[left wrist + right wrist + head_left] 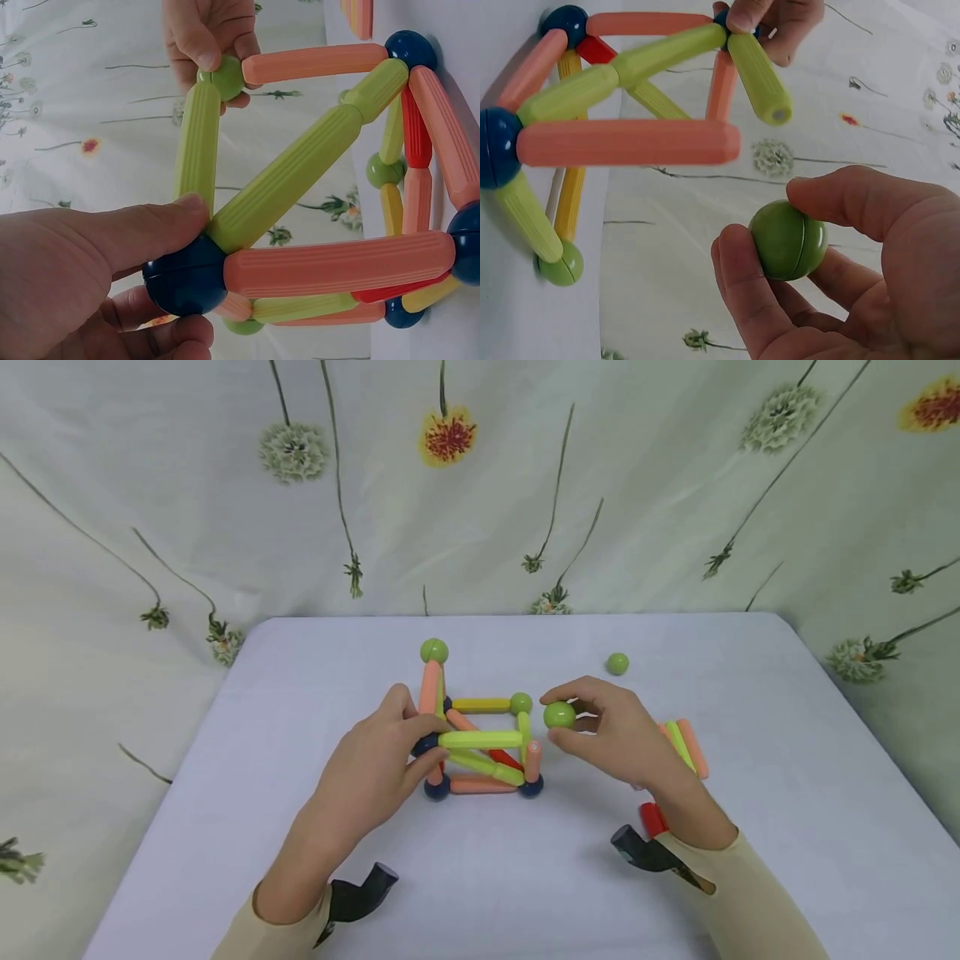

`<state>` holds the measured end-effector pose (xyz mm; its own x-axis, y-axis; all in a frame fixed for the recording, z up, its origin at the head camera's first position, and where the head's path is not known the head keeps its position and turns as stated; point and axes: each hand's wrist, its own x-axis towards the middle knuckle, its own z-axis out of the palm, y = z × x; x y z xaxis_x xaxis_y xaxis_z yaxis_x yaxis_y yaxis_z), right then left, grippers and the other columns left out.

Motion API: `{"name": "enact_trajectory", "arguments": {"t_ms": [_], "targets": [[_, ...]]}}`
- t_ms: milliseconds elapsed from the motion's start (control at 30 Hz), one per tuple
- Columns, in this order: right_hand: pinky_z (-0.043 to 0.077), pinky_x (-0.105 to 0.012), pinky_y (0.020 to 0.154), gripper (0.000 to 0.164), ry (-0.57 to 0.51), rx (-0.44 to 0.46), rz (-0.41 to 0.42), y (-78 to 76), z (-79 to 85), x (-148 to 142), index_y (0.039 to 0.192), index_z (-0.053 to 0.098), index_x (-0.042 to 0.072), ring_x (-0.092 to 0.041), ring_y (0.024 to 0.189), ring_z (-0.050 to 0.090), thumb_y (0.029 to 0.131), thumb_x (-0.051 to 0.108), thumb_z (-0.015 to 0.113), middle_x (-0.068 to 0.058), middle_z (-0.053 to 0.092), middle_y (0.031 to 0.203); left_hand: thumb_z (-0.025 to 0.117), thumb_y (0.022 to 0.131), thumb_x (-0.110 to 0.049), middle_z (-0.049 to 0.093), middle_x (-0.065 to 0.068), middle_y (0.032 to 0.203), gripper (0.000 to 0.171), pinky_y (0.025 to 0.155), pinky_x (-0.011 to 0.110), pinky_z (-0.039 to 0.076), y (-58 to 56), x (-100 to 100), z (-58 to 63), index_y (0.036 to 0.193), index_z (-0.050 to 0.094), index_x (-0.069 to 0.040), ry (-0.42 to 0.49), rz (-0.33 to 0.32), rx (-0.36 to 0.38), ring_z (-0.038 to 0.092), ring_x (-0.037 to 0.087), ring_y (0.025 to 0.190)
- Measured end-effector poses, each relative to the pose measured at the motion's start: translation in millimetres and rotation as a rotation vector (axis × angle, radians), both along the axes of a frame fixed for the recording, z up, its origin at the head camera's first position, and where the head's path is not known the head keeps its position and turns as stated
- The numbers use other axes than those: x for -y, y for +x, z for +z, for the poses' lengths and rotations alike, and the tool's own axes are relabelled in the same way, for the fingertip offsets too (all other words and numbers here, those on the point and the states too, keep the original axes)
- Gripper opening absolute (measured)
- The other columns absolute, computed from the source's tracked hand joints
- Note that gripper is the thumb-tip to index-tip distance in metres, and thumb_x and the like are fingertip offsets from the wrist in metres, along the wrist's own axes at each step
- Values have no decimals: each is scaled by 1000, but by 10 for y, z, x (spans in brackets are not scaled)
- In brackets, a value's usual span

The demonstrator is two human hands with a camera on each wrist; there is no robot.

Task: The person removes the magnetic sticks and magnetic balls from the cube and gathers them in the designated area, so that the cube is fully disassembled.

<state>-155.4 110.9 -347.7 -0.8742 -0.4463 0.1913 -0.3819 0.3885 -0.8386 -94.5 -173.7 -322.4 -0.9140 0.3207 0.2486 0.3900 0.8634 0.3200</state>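
Observation:
A frame of ridged toy rods and balls stands on the white table. At its upper near-left corner, my left hand point(375, 760) pinches a dark blue ball point(186, 276), with the thumb also against the yellow-green rod point(480, 740). That rod runs right to a free end. My right hand point(611, 727) holds a shiny green ball point(784, 240) between thumb and fingers, just right of the frame. In the right wrist view the ball is apart from the rod ends. Below that free end, a salmon rod point(533, 762) stands up from a dark blue ball point(531, 785) at the near-right corner.
A loose green ball point(618, 663) lies at the back right of the table point(247, 760). Salmon and yellow-green rods point(688, 747) lie beyond the right wrist, and a red piece point(652, 818) is partly hidden by that arm. A green ball point(434, 650) tops the frame's far-left corner.

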Motion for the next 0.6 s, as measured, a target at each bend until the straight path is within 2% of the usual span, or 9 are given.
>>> {"name": "enact_trajectory", "arguments": {"t_ms": [133, 267, 467, 600], "targets": [[55, -30, 81, 36, 11, 62, -85, -103, 34, -195, 122, 64, 14, -20, 97, 64, 88, 10, 72, -2, 60, 112, 81, 81, -20, 40, 0, 86, 30, 48, 23, 38, -29, -22, -9, 108, 72, -11, -1, -14, -7, 40, 8, 53], [54, -29, 80, 42, 77, 71, -208, -265, 49, -430, 128, 60, 11, -21, 100, 64, 89, 22, 73, -4, 62, 114, 81, 81, -21, 40, 0, 84, 28, 47, 22, 37, -39, -23, -15, 106, 73, -12, -1, -19, -18, 40, 8, 53], [50, -38, 81, 41, 195, 59, -362, -634, 46, -767, 126, 62, 12, -26, 106, 57, 90, 31, 71, -9, 62, 114, 81, 81, -20, 40, -1, 84, 27, 47, 22, 37, -16, 5, -16, 105, 73, -12, -4, -6, -19, 39, 7, 53], [45, -43, 78, 44, 283, 109, -449, -886, -23, -962, 129, 61, 11, -31, 107, 50, 91, 31, 70, -13, 59, 117, 82, 80, -20, 39, 0, 84, 27, 47, 22, 37, 1, 19, -29, 105, 73, -13, -9, -2, -20, 39, 7, 53]]}}
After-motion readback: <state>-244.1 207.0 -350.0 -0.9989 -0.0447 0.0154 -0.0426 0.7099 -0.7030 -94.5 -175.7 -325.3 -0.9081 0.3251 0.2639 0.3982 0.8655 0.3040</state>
